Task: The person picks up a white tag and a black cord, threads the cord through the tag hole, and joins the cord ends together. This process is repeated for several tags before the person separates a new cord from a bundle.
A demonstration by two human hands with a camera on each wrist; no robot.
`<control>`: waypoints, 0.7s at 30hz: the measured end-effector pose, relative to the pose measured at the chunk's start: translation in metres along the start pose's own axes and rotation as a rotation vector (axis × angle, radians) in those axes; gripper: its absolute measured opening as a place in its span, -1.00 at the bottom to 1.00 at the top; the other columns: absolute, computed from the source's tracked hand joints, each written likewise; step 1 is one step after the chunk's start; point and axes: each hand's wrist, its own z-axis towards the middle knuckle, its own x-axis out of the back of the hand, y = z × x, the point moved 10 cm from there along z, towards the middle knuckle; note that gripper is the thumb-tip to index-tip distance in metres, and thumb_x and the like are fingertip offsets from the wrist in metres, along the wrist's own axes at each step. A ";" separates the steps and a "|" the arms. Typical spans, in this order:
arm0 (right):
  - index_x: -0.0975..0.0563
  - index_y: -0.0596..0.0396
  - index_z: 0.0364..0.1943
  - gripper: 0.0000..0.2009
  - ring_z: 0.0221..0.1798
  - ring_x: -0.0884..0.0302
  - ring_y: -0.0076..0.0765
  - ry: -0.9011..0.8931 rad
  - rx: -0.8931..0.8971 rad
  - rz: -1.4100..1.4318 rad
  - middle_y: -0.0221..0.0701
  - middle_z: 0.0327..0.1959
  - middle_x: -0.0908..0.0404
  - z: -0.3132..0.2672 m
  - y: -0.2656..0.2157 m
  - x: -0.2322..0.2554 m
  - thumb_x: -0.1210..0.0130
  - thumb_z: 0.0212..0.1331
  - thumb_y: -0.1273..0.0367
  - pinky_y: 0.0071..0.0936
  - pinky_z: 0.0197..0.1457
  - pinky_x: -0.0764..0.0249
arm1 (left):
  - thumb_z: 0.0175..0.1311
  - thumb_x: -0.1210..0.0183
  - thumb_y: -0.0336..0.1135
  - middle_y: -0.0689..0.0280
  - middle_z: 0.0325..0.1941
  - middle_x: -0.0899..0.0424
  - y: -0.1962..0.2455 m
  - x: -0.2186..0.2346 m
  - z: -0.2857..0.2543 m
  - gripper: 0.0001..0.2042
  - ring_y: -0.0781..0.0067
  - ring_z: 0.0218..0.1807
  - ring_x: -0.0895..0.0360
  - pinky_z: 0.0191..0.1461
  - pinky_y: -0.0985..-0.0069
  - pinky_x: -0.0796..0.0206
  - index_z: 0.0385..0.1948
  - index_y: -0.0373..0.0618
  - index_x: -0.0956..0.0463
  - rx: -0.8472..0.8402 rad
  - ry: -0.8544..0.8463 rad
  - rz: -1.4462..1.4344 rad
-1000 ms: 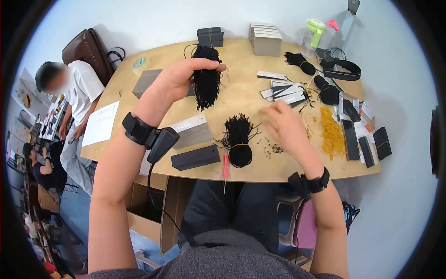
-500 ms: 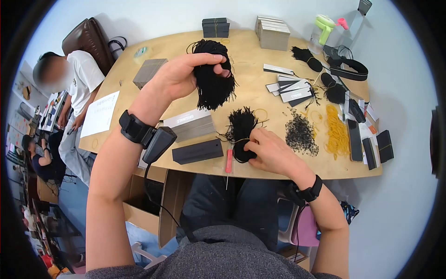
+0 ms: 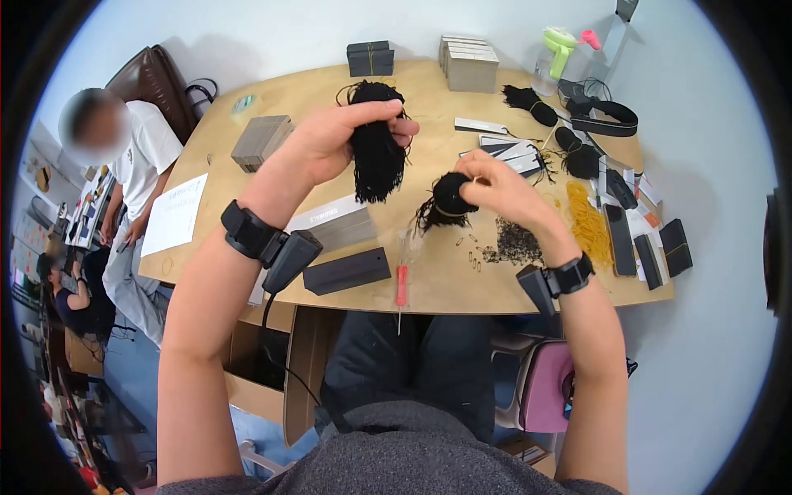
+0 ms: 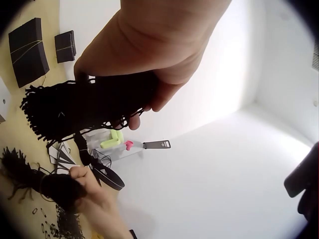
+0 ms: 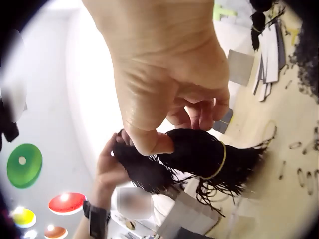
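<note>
My left hand (image 3: 338, 140) grips a thick bundle of black cords (image 3: 379, 161) above the middle of the table, its cut ends hanging down. To the right, my right hand (image 3: 507, 194) pinches a second black cord bundle (image 3: 450, 198) by its rounded end, thumb on one side. A yellow rubber band (image 5: 219, 162) circles this second bundle, whose loose ends point left and down. In the left wrist view the second bundle (image 4: 52, 189) is below the first one. Below the hands, a red-handled screwdriver (image 3: 402, 285) lies at the table's front edge.
Stacks of printed cards (image 3: 334, 223) and a dark block (image 3: 346, 271) lie front left. Small black pins (image 3: 516, 242), yellow rubber bands (image 3: 587, 231) and white tags (image 3: 511, 153) spread to the right. A green-lidded jug (image 3: 553, 62) stands at the back; a seated person (image 3: 148, 140) is at the left.
My right hand has come to the banded cord bundle at the front, taken hold of it and raised it from the table. The left hand keeps its cord bundle at nearly the same place.
</note>
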 end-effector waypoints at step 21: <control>-0.53 0.05 -0.66 -0.77 -0.46 -0.20 -0.63 -0.211 -0.264 0.346 -0.60 -0.59 -0.35 0.006 -0.035 0.011 -0.18 0.02 0.25 -0.63 -0.35 -0.16 | -0.16 -0.55 -0.34 0.45 -0.19 -0.63 -0.017 -0.086 -0.010 -0.47 0.61 -0.11 -0.51 0.01 0.60 -0.32 -0.08 -0.15 -0.52 -0.143 -0.331 0.729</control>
